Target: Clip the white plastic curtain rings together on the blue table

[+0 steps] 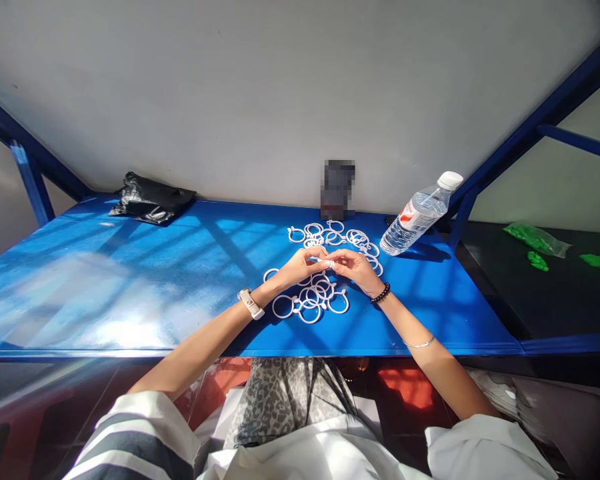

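Observation:
My left hand [300, 265] and my right hand [354, 268] meet above the blue table [130, 280], fingertips pinched together on one small white plastic ring [324, 262]. Under and just in front of my hands lies a linked cluster of white rings [314, 300]. A second group of loose white rings [336, 236] is spread behind my hands, toward the wall. My left wrist carries a watch, my right wrist a dark bead bracelet.
A clear water bottle [420, 213] with a white cap leans at the back right. A crumpled black bag [150, 200] lies at the back left. A dark blurred object [337, 190] stands against the wall. Green plastic bags [537, 239] lie on the dark surface to the right.

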`<state>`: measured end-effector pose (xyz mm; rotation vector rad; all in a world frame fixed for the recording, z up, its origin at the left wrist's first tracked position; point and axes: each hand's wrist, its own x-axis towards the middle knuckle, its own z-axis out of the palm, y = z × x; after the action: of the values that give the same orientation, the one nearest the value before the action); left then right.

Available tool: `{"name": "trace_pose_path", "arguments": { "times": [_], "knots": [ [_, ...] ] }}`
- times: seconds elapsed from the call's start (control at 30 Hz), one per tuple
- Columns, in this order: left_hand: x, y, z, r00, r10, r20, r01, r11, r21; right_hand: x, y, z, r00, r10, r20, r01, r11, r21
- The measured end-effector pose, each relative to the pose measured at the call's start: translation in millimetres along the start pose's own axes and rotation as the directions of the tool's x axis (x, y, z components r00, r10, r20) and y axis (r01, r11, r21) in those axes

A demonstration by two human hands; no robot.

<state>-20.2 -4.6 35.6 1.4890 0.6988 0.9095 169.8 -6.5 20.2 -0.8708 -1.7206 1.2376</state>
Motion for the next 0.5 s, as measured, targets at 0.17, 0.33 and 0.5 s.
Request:
{"name": "trace_pose_path", "arguments": {
  "times": [0.17, 0.33, 0.5],
  "knots": [
    [1.7, -3.2, -0.3, 1.000, 0.015, -0.006, -0.015, 1.000, 0.008, 0.3, 0.9, -0.1, 1.000, -0.005, -0.001, 0.005, 1.000, -0.007],
    [2.6, -5.4, -1.1, 1.000, 0.025, -0.001, -0.025, 0.999, 0.021, 0.3, 0.9, 0.0, 1.000, 0.022, -0.012, -0.022, 1.000, 0.006],
    [2.5, -4.1, -1.0, 1.000, 0.028, 0.002, -0.028, 0.999, 0.024, 0.3, -0.6, -0.2, 1.000, 0.002, -0.009, -0.002, 1.000, -0.016]
  ]
}}
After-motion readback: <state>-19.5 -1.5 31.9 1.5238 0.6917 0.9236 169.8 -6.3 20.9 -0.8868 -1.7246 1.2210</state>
